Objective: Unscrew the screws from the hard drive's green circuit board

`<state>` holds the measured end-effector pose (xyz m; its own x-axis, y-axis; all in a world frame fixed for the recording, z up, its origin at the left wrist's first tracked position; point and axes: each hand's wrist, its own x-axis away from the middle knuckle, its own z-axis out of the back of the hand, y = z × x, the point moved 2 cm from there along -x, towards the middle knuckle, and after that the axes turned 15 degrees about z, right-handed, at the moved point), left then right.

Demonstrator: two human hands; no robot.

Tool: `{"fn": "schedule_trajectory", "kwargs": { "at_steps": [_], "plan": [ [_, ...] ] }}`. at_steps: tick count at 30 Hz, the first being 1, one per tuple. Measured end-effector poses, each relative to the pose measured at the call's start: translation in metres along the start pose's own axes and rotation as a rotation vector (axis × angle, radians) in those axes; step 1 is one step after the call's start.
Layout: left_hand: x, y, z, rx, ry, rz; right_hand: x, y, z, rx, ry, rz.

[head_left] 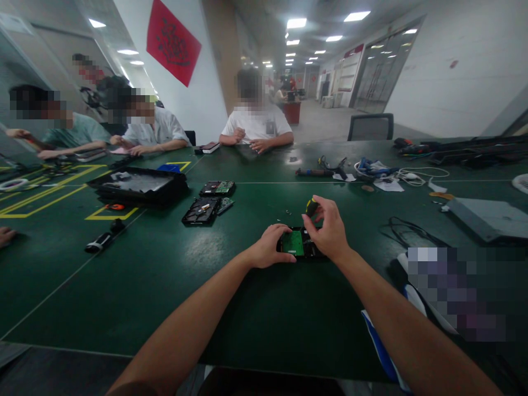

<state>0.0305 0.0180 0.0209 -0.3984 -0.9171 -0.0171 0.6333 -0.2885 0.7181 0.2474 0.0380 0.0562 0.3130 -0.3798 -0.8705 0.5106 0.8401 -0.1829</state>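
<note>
While left fingers point(286, 257) grip the case point(310, 251), it holds a green board point(294, 242).

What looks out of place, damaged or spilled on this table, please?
I see no spill or clear damage. Tiny loose pieces lie on the table, just beyond the black case under the left hand; they could perhaps get lost. Farther right, a blue bundle and white paper lie jumbled, which looks untidy.

Wearer's hands point(268, 247): two. Yellow-black tool point(312, 206): one. Large red poster point(173, 44): one. Grey flat box point(489, 218): one.
</note>
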Motion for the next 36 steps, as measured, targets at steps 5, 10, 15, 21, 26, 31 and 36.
{"fn": "schedule_trajectory", "kwargs": {
  "at_steps": [5, 10, 15, 21, 26, 31, 36],
  "plan": [
    [-0.0008, -0.0006, -0.0002, 0.001, -0.007, 0.021, -0.0005, 0.0005, -0.0004, -0.030, -0.016, 0.003],
    [-0.0019, -0.0007, 0.0002, 0.004, -0.015, 0.031, -0.0011, 0.0000, 0.0015, 0.010, -0.009, -0.011],
    [-0.0013, 0.0004, 0.0005, 0.003, -0.015, 0.033, -0.0017, -0.0011, 0.0022, -0.027, -0.013, 0.002],
    [-0.0002, 0.0011, 0.0006, -0.008, -0.017, 0.027, 0.0001, 0.0007, 0.0007, -0.028, 0.005, -0.022],
    [-0.0001, 0.0003, 0.0005, -0.007, -0.016, 0.016, -0.0007, 0.0007, 0.0017, -0.012, -0.002, -0.020],
    [-0.0004, 0.0007, -0.0005, -0.007, -0.006, 0.017, -0.0007, -0.0005, 0.0006, -0.030, -0.023, -0.021],
    [-0.0016, -0.0013, -0.0016, -0.012, 0.001, 0.013, -0.0010, 0.0001, 0.0012, 0.000, -0.011, -0.017]
  ]
}}
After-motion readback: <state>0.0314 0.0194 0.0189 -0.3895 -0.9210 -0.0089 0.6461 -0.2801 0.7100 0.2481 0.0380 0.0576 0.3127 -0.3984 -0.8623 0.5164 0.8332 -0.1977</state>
